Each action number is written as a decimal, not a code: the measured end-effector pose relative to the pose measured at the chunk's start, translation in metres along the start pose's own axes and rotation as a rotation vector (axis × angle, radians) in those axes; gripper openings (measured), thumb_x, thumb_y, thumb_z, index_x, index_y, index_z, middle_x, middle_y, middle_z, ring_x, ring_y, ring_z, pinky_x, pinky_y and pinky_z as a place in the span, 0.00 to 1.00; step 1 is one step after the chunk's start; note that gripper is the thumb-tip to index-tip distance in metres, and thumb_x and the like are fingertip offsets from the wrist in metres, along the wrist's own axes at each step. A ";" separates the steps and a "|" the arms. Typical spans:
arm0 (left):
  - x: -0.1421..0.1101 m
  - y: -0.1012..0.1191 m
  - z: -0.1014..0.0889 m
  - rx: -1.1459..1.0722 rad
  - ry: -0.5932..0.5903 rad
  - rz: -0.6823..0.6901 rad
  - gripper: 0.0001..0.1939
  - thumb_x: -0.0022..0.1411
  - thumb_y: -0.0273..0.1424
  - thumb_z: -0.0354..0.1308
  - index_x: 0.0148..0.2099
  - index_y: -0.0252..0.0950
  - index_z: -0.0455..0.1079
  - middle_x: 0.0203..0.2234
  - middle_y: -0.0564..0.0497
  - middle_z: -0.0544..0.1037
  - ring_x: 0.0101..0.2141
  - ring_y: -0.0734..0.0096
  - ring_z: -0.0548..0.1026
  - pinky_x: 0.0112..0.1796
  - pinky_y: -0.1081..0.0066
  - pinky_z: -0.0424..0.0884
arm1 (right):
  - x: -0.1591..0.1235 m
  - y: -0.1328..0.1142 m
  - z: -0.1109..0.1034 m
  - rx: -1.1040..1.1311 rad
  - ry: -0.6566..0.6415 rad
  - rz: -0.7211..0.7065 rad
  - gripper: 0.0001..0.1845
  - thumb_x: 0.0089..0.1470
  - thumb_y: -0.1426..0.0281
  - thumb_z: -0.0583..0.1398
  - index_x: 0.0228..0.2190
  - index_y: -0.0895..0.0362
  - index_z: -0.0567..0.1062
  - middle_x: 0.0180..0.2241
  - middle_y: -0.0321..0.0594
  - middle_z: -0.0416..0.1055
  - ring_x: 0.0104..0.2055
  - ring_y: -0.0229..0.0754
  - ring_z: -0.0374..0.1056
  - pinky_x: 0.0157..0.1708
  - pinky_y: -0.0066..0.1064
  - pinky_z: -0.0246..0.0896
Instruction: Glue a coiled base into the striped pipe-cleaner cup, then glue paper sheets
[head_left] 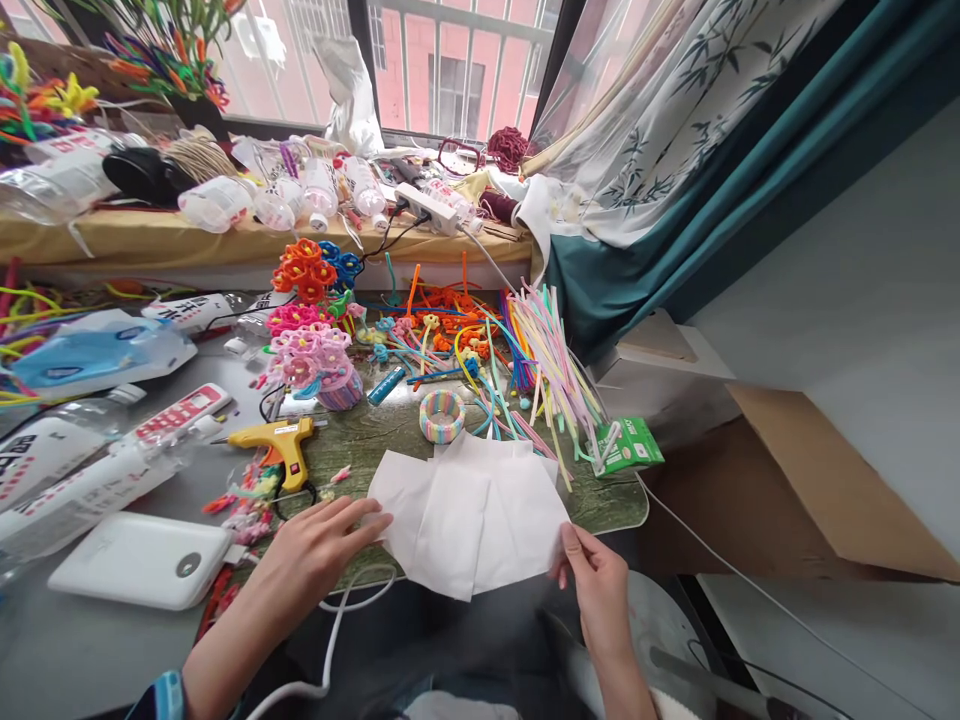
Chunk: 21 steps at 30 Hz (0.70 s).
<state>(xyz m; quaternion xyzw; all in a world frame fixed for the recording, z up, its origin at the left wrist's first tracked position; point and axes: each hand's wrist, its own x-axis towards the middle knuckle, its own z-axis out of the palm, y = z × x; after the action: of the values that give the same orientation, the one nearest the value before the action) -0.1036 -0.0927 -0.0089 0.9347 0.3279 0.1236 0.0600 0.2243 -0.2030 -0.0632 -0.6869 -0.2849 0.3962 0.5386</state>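
Note:
Several overlapping white sheets, seemingly tissue paper (480, 510), are spread in a fan at the front edge of the table. My left hand (319, 545) grips the left edge of the sheets, with its thumb mostly hidden. On the opposite side, my right hand (596, 580) pinches the lower right edge between thumb and fingers. Just behind the paper sits a striped pastel ring (442, 417) made of fuzzy stems. A yellow glue gun (281, 440) lies left of the paper, and a teal cylinder (386, 386) rests farther back.
Pink fuzzy-stem flowers (311, 355) stand in a striped pot behind the glue gun. Loose pastel pipe cleaners (551, 350) and a green packet (630, 445) lie at right. A white power bank (142, 560) and plastic bottles crowd the left. An open cardboard box (832, 480) stands right.

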 end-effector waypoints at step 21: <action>0.099 0.023 0.031 0.051 -0.333 -0.212 0.08 0.63 0.30 0.61 0.44 0.33 0.72 0.41 0.44 0.78 0.43 0.55 0.74 0.40 0.61 0.66 | 0.003 0.027 0.002 -0.024 0.139 0.087 0.28 0.46 0.46 0.67 0.29 0.60 0.78 0.12 0.27 0.57 0.13 0.32 0.54 0.15 0.25 0.45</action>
<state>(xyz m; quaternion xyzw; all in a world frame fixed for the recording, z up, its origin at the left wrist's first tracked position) -0.0067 -0.0494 -0.0150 0.9037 0.4130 -0.0481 0.1025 0.2235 -0.2061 -0.0900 -0.7308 -0.2217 0.3671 0.5310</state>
